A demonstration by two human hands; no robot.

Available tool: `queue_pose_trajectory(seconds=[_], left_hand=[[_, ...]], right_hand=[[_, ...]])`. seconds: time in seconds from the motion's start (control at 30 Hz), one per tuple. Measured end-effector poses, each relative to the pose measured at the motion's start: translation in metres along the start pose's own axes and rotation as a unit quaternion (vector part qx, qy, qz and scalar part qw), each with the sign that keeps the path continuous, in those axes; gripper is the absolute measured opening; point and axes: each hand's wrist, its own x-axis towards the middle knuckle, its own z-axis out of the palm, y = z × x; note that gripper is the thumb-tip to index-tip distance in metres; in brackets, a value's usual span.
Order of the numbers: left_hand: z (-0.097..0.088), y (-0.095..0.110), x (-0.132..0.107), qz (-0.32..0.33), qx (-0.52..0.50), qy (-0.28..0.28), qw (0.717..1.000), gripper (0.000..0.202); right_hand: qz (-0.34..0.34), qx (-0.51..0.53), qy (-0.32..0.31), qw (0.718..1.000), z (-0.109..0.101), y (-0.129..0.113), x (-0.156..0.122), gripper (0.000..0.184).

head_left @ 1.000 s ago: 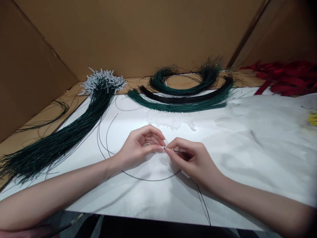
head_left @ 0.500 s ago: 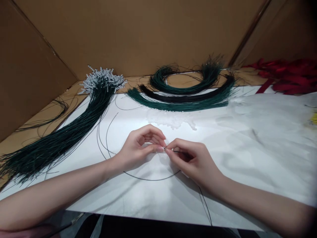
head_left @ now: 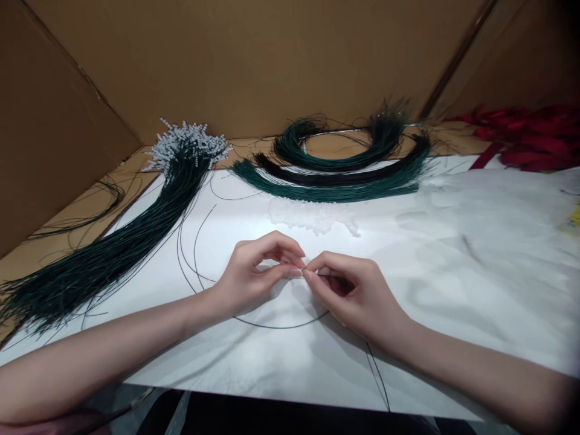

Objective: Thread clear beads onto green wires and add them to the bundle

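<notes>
My left hand (head_left: 260,269) and my right hand (head_left: 351,284) meet fingertip to fingertip just above the white sheet (head_left: 272,362). Between thumb and finger, my right hand pinches a thin dark wire (head_left: 322,276). My left thumb and forefinger are pressed together at the wire's tip; whatever tiny thing they grip is hidden by the fingertips. A long dark wire (head_left: 281,327) curves across the sheet beneath both hands. Just beyond the hands lies a spread of small white beads (head_left: 317,219).
On the left lies a thick bundle of dark green wires (head_left: 136,223) with white beaded tips (head_left: 188,145). Curved green and black wire bundles (head_left: 335,190) lie behind the beads. Red ribbon (head_left: 539,139) is heaped far right, near crumpled translucent plastic (head_left: 498,241). Cardboard walls (head_left: 254,60) enclose the back.
Both hands stay almost in place. My left knuckles have lowered slightly, and the fingertips of both hands have closed over the small spot that showed between them.
</notes>
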Motion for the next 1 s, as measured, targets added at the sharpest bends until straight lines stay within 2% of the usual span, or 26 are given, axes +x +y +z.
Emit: queue_pose_trajectory(seconds=[0.27, 0.63, 1.0], left_hand=[[-0.0009, -0.0024, -0.0013, -0.006, -0.036, -0.059, 0.998, 0.020], [-0.0054, -0.0001, 0.0009, -0.055, -0.063, -0.066, 0.994, 0.014], [-0.0014, 0.0029, -0.0025, 0.007, -0.024, -0.063, 0.998, 0.013]], right_hand=[[-0.004, 0.018, -0.007, 1.000, -0.0031, -0.0040, -0.0014, 0.016], [-0.011, 0.003, 0.003, 1.000, -0.0030, -0.0002, -0.0013, 0.015], [-0.011, -0.003, -0.001, 1.000, -0.0009, 0.0000, 0.0016, 0.008]])
